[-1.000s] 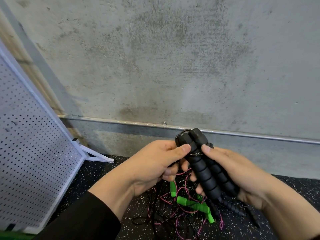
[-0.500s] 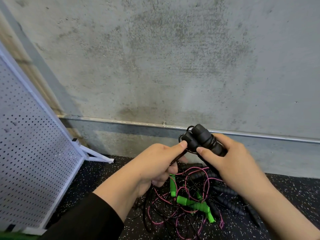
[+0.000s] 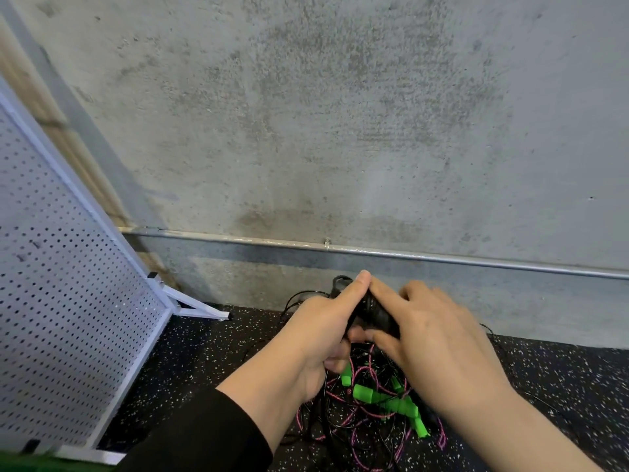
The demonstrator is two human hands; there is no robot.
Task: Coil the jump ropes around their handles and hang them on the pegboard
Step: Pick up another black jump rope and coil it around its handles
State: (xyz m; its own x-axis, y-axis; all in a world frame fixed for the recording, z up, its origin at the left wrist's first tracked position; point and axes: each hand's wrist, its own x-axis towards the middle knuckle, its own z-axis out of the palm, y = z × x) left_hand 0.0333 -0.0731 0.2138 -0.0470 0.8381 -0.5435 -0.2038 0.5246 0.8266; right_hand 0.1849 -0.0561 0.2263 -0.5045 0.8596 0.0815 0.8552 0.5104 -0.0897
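Observation:
Both hands grip a pair of black jump rope handles (image 3: pixel 372 313) low in the middle of the view. My left hand (image 3: pixel 320 332) closes on their left side, thumb laid along the top. My right hand (image 3: pixel 435 342) covers them from the right, hiding most of their length. Thin black cord loops out to the left of the handles. Below the hands a tangle of ropes (image 3: pixel 360 434) lies on the floor, with green handles (image 3: pixel 391 401) and pink and black cords. The white pegboard (image 3: pixel 64 301) stands at the left.
A concrete wall (image 3: pixel 340 131) rises straight ahead, with a metal conduit (image 3: pixel 442 257) along its base. The pegboard rests on a white foot (image 3: pixel 197 310). The floor is black speckled rubber (image 3: pixel 211 362). A strip of green turf (image 3: pixel 20 466) shows at the bottom left.
Both hands have lowered with the black handles. My right hand has rolled over the handles and now hides them, where a second ago they stood upright in plain sight.

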